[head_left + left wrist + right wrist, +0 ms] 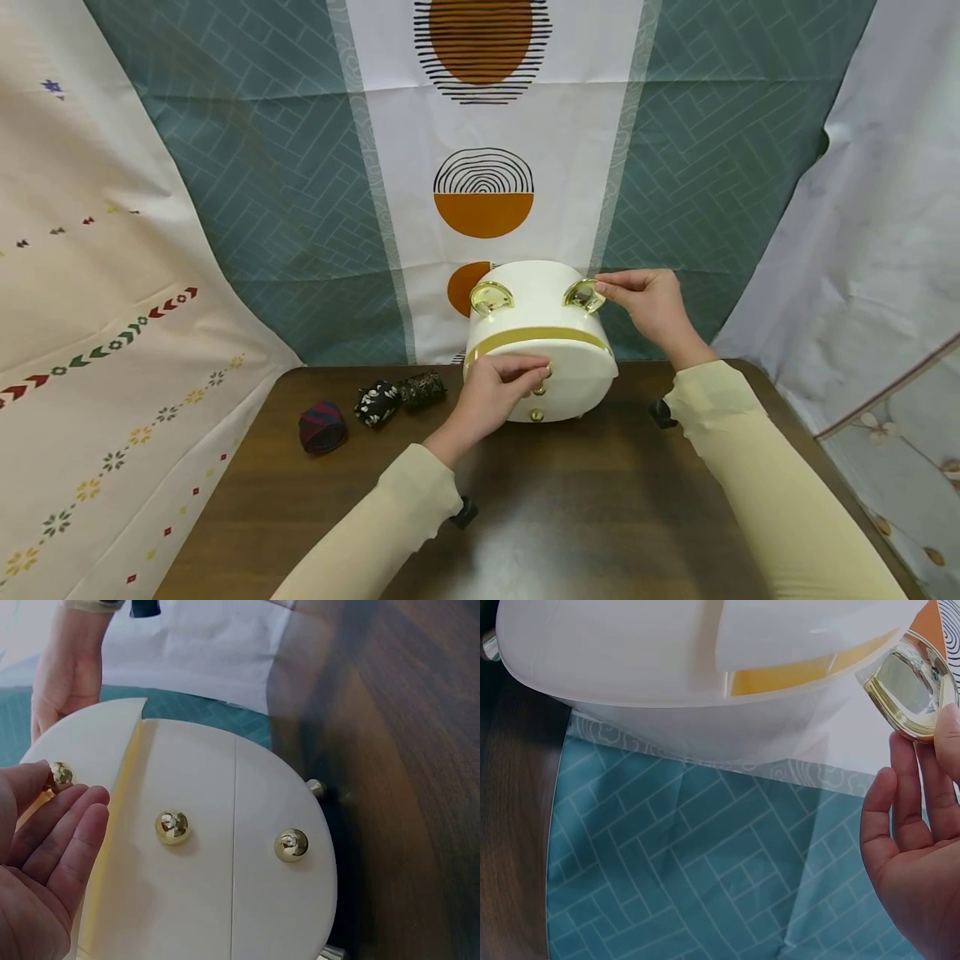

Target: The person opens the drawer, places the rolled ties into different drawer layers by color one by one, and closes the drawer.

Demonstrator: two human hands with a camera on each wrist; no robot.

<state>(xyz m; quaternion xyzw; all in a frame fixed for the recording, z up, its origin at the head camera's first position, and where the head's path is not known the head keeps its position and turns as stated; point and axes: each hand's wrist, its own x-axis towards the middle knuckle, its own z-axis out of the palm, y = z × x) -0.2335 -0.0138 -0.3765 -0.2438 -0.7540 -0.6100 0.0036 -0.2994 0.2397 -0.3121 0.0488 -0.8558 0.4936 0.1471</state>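
There is one white box (538, 304), with three gold knobs (172, 826) and two shiny gold discs (491, 297). There are also three rolled-up cloths (322, 427), two hands (497, 392) and one worktop (570, 508).

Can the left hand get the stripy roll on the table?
Probably yes, but the left hand is pinching a knob, so it would need to let go first. The stripy roll lies on that hand's side of the table, and nothing seems to block its near side.
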